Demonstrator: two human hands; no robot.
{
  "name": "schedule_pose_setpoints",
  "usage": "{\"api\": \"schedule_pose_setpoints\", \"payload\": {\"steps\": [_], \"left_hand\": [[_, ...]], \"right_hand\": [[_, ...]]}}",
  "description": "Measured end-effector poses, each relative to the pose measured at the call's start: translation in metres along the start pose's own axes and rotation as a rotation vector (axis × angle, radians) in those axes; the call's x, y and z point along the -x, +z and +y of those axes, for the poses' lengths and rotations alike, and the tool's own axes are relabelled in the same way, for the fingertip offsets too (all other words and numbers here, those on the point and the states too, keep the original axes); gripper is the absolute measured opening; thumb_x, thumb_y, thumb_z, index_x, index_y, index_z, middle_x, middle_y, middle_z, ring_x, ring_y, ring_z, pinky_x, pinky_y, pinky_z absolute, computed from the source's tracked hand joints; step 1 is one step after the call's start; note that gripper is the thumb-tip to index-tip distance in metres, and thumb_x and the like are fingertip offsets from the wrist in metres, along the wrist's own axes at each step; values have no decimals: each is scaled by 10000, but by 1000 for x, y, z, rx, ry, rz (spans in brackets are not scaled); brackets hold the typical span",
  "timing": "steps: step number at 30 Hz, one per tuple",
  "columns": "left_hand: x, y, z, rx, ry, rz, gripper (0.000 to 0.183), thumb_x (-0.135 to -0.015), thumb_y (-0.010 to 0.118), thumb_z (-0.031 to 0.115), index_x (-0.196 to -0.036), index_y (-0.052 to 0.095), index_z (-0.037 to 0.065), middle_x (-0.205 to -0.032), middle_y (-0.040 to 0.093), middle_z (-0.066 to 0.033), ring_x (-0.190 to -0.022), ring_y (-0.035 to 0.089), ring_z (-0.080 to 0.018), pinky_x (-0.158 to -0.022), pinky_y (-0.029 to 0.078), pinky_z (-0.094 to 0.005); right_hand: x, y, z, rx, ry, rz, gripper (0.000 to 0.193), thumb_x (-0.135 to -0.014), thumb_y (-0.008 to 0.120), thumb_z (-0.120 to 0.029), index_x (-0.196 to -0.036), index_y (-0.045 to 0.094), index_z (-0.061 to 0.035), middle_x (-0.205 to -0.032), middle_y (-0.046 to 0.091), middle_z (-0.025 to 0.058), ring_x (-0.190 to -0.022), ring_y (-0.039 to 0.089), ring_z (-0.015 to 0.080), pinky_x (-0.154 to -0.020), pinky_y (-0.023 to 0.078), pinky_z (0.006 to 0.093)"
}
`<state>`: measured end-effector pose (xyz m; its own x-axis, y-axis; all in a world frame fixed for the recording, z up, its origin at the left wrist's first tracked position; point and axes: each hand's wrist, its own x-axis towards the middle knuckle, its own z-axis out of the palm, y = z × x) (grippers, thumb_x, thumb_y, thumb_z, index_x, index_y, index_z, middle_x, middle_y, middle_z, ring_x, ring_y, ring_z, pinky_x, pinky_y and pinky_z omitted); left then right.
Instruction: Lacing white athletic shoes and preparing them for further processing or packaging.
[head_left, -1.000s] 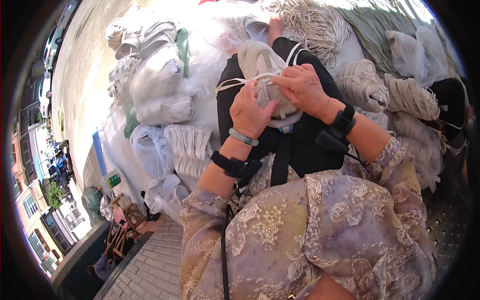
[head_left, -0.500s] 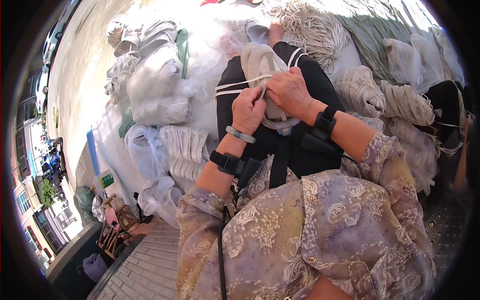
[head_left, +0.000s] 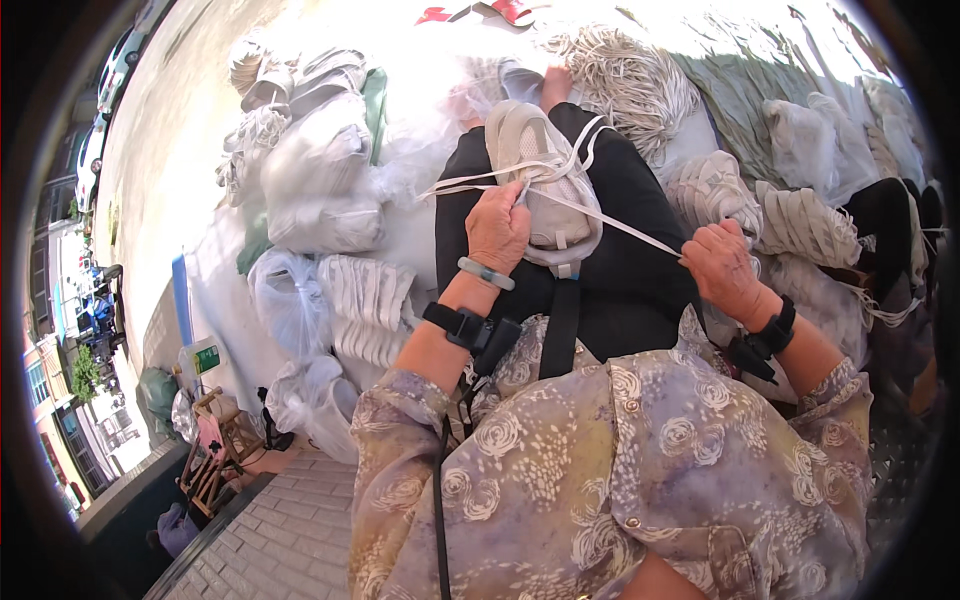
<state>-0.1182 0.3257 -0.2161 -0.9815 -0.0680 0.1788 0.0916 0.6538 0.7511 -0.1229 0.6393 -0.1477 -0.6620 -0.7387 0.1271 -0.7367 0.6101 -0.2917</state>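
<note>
A pale grey-white sneaker point(head_left: 565, 222) rests on my black-trousered lap, its toe pointing away from me. My left hand point(head_left: 498, 230) is closed in a pinch at the left edge of its lacing opening; the fingertips hide exactly what part they grip. A white shoelace point(head_left: 640, 234) runs taut from the eyelets to my right hand point(head_left: 722, 264), which is closed on it out to the right, beyond my thigh. Other lace lengths loop loosely over the shoe's upper and stick out to the left.
Bundled white laces point(head_left: 630, 85) lie beyond my right knee. Stacked pale shoe pieces point(head_left: 715, 190) stand at the right, another stack point(head_left: 370, 310) at the left. Plastic-wrapped bundles point(head_left: 320, 190) cover the left side. A wooden chair point(head_left: 210, 450) stands lower left.
My right hand has moved from the shoe's lacing out to the right and nearer me, drawing the lace straight. My left hand stays at the shoe.
</note>
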Motion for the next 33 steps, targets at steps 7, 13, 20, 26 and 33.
{"api": "schedule_pose_setpoints", "payload": {"steps": [7, 13, 20, 26, 33], "left_hand": [[0, 3, 6, -55, 37, -19, 297, -711, 517, 84, -978, 602, -15, -819, 576, -163, -790, 564, -327, -712, 464, -383], [-1, -5, 2, -106, 37, 41, 290, -721, 571, 119, -988, 599, 10, -888, 587, -142, -845, 549, -320, -751, 442, -388], [-45, -8, -37, -427, 25, 110, 267, -766, 563, 212, -963, 610, 38, -973, 604, -129, -933, 532, -337, -831, 414, -425], [-54, -7, -34, -440, -190, -163, 212, -797, 577, 261, -855, 640, 67, -887, 644, -101, -865, 593, -260, -755, 448, -370], [-49, -50, 1, 1104, -567, -364, 219, -883, 567, 190, -917, 637, -15, -862, 627, -39, -789, 528, -79, -739, 413, -223]], "right_hand": [[255, -24, 68, 178, 644, -316, 134, -707, 609, -115, -694, 500, -39, -731, 480, 142, -753, 492, 361, -631, 386, 447], [147, -12, 36, -106, 374, -480, 115, -696, 630, -143, -679, 560, -53, -671, 528, 119, -699, 553, 319, -617, 424, 419], [-21, 7, -3, -205, 147, -123, 137, -741, 606, -92, -849, 555, -23, -753, 528, 113, -781, 542, 312, -668, 419, 394], [-67, 43, -14, -223, 134, -51, 286, -740, 624, -106, -1004, 531, -45, -893, 565, 113, -881, 536, 306, -741, 427, 395], [-83, 48, -20, -414, 269, -146, 209, -777, 594, -159, -951, 542, -57, -793, 588, 118, -795, 584, 304, -682, 448, 410]]}}
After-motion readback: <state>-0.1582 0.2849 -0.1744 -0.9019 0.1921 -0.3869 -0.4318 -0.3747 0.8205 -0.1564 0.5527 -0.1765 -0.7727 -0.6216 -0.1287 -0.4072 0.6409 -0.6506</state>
